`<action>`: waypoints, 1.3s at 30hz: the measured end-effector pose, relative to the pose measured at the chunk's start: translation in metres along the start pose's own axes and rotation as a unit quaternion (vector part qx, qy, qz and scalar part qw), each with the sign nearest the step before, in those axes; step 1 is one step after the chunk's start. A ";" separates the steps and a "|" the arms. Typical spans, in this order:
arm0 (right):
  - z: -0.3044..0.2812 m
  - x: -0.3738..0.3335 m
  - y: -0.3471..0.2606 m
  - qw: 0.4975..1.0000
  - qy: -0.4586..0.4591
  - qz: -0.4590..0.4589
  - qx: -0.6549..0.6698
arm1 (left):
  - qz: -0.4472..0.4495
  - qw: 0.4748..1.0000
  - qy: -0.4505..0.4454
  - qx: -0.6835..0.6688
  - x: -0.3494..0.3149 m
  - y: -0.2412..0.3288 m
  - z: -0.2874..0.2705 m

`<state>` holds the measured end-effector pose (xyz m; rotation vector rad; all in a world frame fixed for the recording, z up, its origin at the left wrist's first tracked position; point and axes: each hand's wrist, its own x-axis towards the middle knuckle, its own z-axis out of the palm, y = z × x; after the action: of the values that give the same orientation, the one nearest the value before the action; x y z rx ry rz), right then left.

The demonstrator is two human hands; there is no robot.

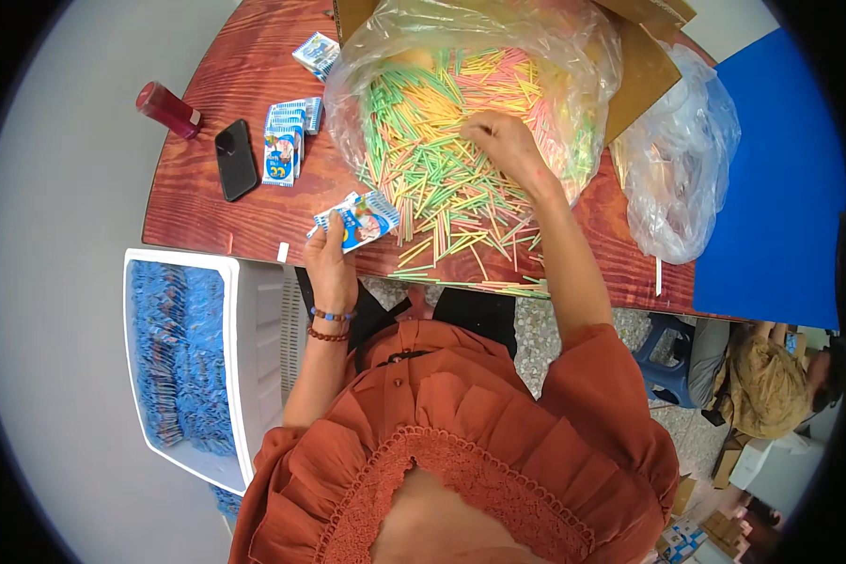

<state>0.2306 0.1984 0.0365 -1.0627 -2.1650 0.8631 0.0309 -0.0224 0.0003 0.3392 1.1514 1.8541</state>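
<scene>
My left hand [327,268] grips small blue-and-white packets [374,222] near the table's front edge, thumb on top; how many is hard to tell. Over a heap of thin pink, yellow and green sticks [423,117] is my right hand [509,150], its fingers bent and pinched together. Whatever lies between those fingertips is too small to make out. The sticks spill out of a large clear plastic bag [348,99] toward the table edge. Left of the heap lies a fanned stack of similar packets [280,155], with another small bundle [316,54] farther back.
A black phone [237,162] and a red bottle [169,111] lie at the left. Below stands a white crate [237,367] full of blue packets [197,343]. To the right are cardboard flaps [647,94], another clear bag [677,179], a blue panel [771,188] and a stool [665,362].
</scene>
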 end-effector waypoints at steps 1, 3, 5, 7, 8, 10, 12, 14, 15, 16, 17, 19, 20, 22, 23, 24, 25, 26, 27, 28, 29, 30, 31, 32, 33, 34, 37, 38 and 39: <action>0.002 -0.008 -0.002 0.999 -0.039 -0.022 -0.022 | 0.002 1.000 0.001 -0.004 0.001 0.002 -0.002; 0.008 -0.016 0.003 0.984 -0.127 -0.090 -0.091 | 0.008 1.000 -0.007 -0.016 0.003 0.004 -0.005; 0.014 -0.027 0.001 0.972 -0.115 -0.153 -0.136 | 0.001 1.000 -0.005 -0.016 0.005 0.002 -0.005; 0.019 -0.029 -0.003 0.944 -0.153 -0.195 -0.220 | -0.004 1.000 -0.003 -0.015 0.010 0.001 -0.006; 0.021 -0.028 -0.005 0.943 -0.155 -0.194 -0.219 | -0.008 1.000 -0.004 -0.022 0.011 0.000 -0.007; 0.026 -0.025 -0.011 0.913 -0.175 -0.213 -0.302 | -0.013 0.999 -0.001 -0.029 0.009 -0.001 -0.009; 0.032 -0.020 -0.007 0.909 -0.182 -0.216 -0.306 | -0.010 1.000 -0.002 -0.025 0.009 -0.001 -0.009; 0.038 -0.017 -0.002 0.906 -0.189 -0.219 -0.310 | -0.010 1.000 0.002 -0.025 0.008 -0.003 -0.008; 0.042 -0.017 0.000 0.899 -0.181 -0.226 -0.328 | -0.010 1.000 0.006 -0.025 0.008 -0.003 -0.008; 0.045 -0.016 0.002 0.892 -0.172 -0.232 -0.347 | -0.010 1.000 0.008 -0.026 0.008 -0.003 -0.008; 0.047 -0.015 0.002 0.892 -0.173 -0.233 -0.346 | -0.011 1.000 0.009 -0.028 0.008 -0.004 -0.008; 0.051 -0.014 0.005 0.881 -0.147 -0.246 -0.376 | -0.012 0.999 0.011 -0.030 0.007 -0.004 -0.007; 0.053 -0.013 0.011 0.881 -0.147 -0.245 -0.376 | -0.012 0.999 0.009 -0.032 0.007 -0.003 -0.006; 0.057 -0.009 0.027 0.881 -0.113 -0.259 -0.380 | -0.013 0.999 0.006 -0.032 0.007 -0.003 -0.003; 0.058 -0.007 0.030 0.881 -0.114 -0.261 -0.379 | -0.012 0.999 0.004 -0.031 0.007 -0.003 -0.004; 0.058 -0.005 0.033 0.903 -0.099 -0.237 -0.344 | -0.011 0.999 0.002 -0.030 0.007 -0.003 -0.004; 0.058 -0.003 0.036 0.923 -0.085 -0.213 -0.307 | -0.009 1.000 0.003 -0.030 0.007 -0.003 -0.005; 0.057 -0.002 0.040 0.924 -0.084 -0.213 -0.308 | -0.009 0.999 0.004 -0.030 0.007 -0.004 -0.005; 0.056 0.000 0.043 0.933 -0.055 -0.232 -0.270 | -0.010 0.999 0.004 -0.031 0.007 -0.005 -0.006; 0.054 0.002 0.047 0.940 -0.026 -0.251 -0.231 | -0.010 0.999 0.002 -0.031 0.007 -0.005 -0.005; 0.049 0.008 0.046 0.940 -0.026 -0.250 -0.231 | -0.015 0.999 0.003 -0.032 0.008 -0.006 -0.005; 0.041 0.016 0.039 0.966 -0.110 -0.148 -0.181 | -0.018 0.999 0.004 -0.032 0.008 -0.005 -0.006; 0.036 0.020 0.035 0.972 -0.192 -0.043 -0.128 | -0.018 0.999 0.005 -0.032 0.008 -0.006 -0.007; 0.036 0.020 0.033 0.972 -0.191 -0.043 -0.128 | -0.015 0.999 -0.001 -0.034 0.008 -0.007 -0.007; 0.036 0.018 0.031 0.990 -0.132 -0.038 -0.024 | -0.012 0.999 -0.006 -0.035 0.008 -0.007 -0.007; 0.036 0.018 0.030 0.994 -0.071 -0.032 0.080 | -0.011 0.999 -0.005 -0.035 0.008 -0.007 -0.006; 0.028 0.024 0.032 0.985 -0.118 -0.010 0.123 | -0.013 1.000 -0.003 -0.026 0.008 -0.008 -0.004; 0.027 0.025 0.029 0.985 -0.119 -0.011 0.124 | -0.014 1.000 -0.002 -0.028 0.009 -0.009 -0.005; 0.027 0.026 0.026 0.987 -0.108 0.004 0.117 | -0.016 0.999 -0.001 -0.030 0.010 -0.010 -0.006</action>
<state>0.2100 0.2246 0.0054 -0.8963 -2.1656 1.2520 0.0270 -0.0160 -0.0130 0.2876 1.0921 1.8565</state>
